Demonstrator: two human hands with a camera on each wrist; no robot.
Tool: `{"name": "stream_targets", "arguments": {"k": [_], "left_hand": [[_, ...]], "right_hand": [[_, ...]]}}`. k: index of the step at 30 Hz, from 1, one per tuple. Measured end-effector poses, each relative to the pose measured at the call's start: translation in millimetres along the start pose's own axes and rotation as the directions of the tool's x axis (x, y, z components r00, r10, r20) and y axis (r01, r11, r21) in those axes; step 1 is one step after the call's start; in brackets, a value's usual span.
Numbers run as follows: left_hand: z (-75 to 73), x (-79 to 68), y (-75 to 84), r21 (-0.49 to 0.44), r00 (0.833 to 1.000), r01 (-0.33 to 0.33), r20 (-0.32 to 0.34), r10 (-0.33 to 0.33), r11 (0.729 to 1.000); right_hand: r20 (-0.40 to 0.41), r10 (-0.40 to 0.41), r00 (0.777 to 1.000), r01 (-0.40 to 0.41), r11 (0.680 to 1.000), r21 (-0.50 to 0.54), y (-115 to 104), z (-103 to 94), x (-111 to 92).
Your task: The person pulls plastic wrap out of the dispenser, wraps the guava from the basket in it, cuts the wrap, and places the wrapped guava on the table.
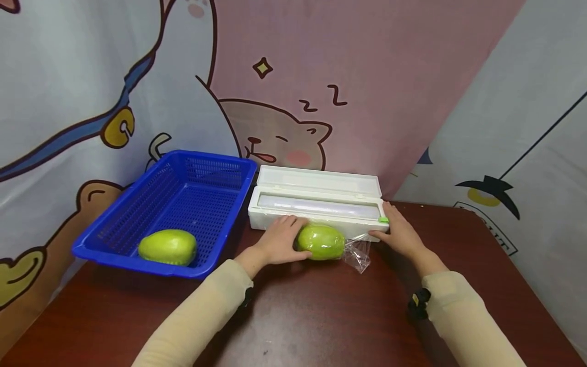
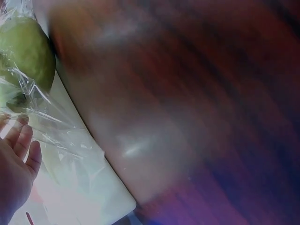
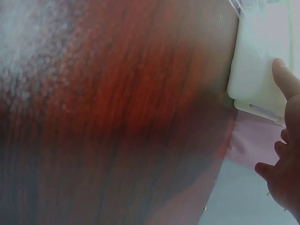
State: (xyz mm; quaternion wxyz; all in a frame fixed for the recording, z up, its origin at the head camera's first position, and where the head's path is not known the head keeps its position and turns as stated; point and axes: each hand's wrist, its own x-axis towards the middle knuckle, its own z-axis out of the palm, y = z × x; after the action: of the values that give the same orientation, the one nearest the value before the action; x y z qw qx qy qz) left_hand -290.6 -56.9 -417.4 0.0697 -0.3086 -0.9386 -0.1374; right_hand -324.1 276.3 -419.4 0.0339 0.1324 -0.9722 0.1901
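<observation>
A green oval fruit (image 1: 322, 242) wrapped in clear plastic film lies before the white cling-film box (image 1: 316, 223). Loose film (image 1: 357, 254) bunches off its right end. My left hand (image 1: 281, 240) is at the fruit's left end, thumb in front and fingers toward the box. In the left wrist view, film (image 2: 58, 133) spreads past those loosely extended fingers (image 2: 22, 140). At the box's right end is my right hand (image 1: 400, 232), thumb (image 3: 285, 79) along the front wall and fingers spread beyond the end. Inside the box, its lid (image 1: 318, 181) raised, a film roll (image 1: 316, 207) shows.
To the left stands a blue plastic basket (image 1: 247, 176) holding another green oval fruit (image 1: 168, 247). A green slider (image 1: 383, 219) sits at the box's right end. The dark wooden table (image 1: 330, 316) meets a cartoon-printed cloth (image 1: 390, 61) behind.
</observation>
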Motion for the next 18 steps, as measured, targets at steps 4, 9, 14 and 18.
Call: {"name": "stream_targets", "arguments": {"k": [4, 9, 14, 18], "left_hand": [[-0.2, -0.8, 0.6, -0.013, 1.000, 0.009, 0.010, -0.009, 1.000], [-0.8, -0.8, 0.9, -0.033, 1.000, 0.016, 0.007, -0.015, 0.999], [0.1, -1.5, 0.8, -0.017, 1.000, 0.010, 0.007, -0.010, 1.000], [1.8, -2.4, 1.4, -0.016, 1.000, 0.003, 0.002, -0.003, 1.000]], "right_hand": [[0.008, -0.001, 1.000, 0.001, 1.000, -0.003, -0.1, -0.5, -0.2], [0.015, -0.004, 1.000, 0.005, 1.000, -0.012, 1.3, -0.8, -0.5], [0.014, -0.013, 1.000, 0.013, 1.000, -0.014, 1.8, -1.5, -0.1], [0.014, -0.023, 1.000, 0.023, 1.000, -0.013, 2.5, -0.8, 0.5]]}}
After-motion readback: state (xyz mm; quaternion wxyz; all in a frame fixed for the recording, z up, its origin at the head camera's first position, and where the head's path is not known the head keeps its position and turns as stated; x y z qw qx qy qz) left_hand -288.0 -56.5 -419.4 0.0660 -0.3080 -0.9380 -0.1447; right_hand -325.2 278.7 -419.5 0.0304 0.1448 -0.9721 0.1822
